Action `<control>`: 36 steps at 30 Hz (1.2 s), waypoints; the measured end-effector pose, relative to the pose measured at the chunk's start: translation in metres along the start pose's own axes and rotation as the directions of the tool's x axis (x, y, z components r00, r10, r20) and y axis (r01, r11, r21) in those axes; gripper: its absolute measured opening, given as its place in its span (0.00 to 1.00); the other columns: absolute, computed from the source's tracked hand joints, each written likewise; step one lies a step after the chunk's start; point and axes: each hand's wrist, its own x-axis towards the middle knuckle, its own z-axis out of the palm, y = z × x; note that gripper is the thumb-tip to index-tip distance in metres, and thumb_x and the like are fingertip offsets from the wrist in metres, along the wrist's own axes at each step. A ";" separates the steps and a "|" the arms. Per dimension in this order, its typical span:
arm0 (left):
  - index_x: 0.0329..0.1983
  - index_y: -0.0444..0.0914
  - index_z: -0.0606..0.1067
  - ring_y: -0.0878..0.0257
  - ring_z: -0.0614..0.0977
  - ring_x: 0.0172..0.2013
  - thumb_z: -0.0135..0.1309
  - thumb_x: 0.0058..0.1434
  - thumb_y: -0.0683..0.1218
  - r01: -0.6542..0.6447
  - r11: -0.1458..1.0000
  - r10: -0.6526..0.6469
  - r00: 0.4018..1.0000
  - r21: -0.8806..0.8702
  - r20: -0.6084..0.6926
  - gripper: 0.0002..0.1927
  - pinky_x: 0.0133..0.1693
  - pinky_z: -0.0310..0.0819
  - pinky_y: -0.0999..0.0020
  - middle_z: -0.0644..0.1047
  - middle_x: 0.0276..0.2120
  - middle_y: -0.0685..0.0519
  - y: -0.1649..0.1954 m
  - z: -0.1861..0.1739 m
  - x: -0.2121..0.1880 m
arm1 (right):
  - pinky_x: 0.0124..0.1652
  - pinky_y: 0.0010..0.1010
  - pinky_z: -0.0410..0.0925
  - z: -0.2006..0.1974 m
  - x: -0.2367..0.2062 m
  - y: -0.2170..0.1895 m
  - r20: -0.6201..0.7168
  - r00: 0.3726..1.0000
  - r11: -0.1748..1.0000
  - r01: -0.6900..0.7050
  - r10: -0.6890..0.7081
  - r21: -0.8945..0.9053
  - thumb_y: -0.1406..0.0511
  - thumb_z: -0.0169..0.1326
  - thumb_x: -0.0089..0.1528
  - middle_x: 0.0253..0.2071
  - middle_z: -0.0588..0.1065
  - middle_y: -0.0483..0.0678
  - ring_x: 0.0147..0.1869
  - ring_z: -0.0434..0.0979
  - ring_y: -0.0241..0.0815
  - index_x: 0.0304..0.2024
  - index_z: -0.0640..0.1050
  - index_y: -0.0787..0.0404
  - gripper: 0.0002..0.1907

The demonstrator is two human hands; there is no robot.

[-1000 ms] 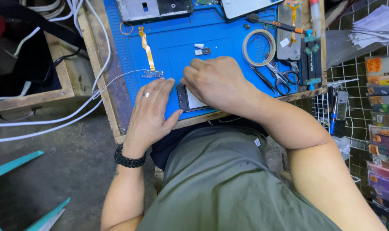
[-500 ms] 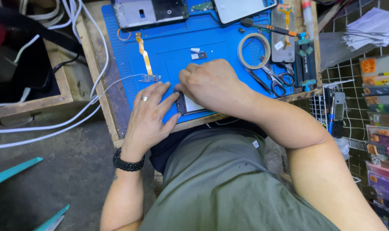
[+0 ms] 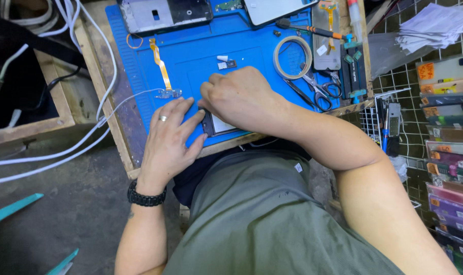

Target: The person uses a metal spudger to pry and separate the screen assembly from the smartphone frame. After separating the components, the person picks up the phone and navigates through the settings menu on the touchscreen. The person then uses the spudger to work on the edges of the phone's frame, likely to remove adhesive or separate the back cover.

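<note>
Your phone [image 3: 219, 125] lies at the near edge of the blue mat [image 3: 191, 56], mostly hidden, so its long axis is unclear. Your left hand [image 3: 170, 135] lies flat, fingers spread, touching its left end. Your right hand [image 3: 241, 97] is curled over it; its grip cannot be told. Scissors [image 3: 318, 89] and tape ring [image 3: 292, 56] lie right; bare mat beyond.

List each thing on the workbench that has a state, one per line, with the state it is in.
Left hand: flat on the blue mat, fingers spread, steadying the phone.
Right hand: curled over the phone, pressing on it.
Phone: lying flat at the mat's near edge, mostly covered.
Scissors: closed, lying flat.
Tape roll: lying flat.
Screwdriver: lying down, untouched.
Orange ribbon cable: loose, unconnected.
Phone frame: open, stripped.
</note>
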 end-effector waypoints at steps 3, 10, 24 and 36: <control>0.53 0.37 0.78 0.44 0.72 0.61 0.65 0.53 0.47 0.016 1.000 -0.016 1.000 0.005 0.010 0.24 0.61 0.63 0.47 0.74 0.58 0.41 0.001 0.001 0.001 | 0.30 0.42 0.70 -0.006 -0.003 0.003 -0.183 0.976 0.983 0.144 -0.120 0.118 0.61 0.59 0.61 0.32 0.72 0.51 0.35 0.78 0.52 0.33 0.73 0.61 0.11; 0.54 0.37 0.78 0.45 0.71 0.62 0.65 0.54 0.47 0.025 1.000 -0.025 1.000 -0.008 0.009 0.24 0.62 0.63 0.48 0.73 0.59 0.42 0.000 0.000 -0.002 | 0.37 0.42 0.69 -0.005 -0.011 0.004 -0.290 0.942 0.952 0.232 -0.169 0.199 0.68 0.58 0.61 0.35 0.72 0.50 0.41 0.77 0.52 0.37 0.73 0.62 0.06; 0.54 0.37 0.78 0.45 0.71 0.63 0.65 0.52 0.47 0.031 0.999 -0.030 0.999 -0.025 0.013 0.25 0.62 0.63 0.48 0.74 0.59 0.42 0.001 -0.002 -0.002 | 0.39 0.42 0.68 0.004 -0.010 0.002 -0.278 0.949 0.970 0.195 -0.150 0.144 0.67 0.60 0.60 0.34 0.72 0.49 0.40 0.77 0.51 0.35 0.73 0.60 0.07; 0.53 0.37 0.79 0.45 0.71 0.63 0.65 0.53 0.47 0.019 1.000 -0.019 1.000 0.009 0.006 0.24 0.62 0.63 0.48 0.74 0.59 0.42 -0.001 0.001 -0.002 | 0.33 0.42 0.71 -0.002 0.005 -0.004 0.038 0.999 0.996 0.039 -0.037 -0.075 0.58 0.54 0.67 0.31 0.74 0.48 0.34 0.80 0.50 0.33 0.76 0.57 0.12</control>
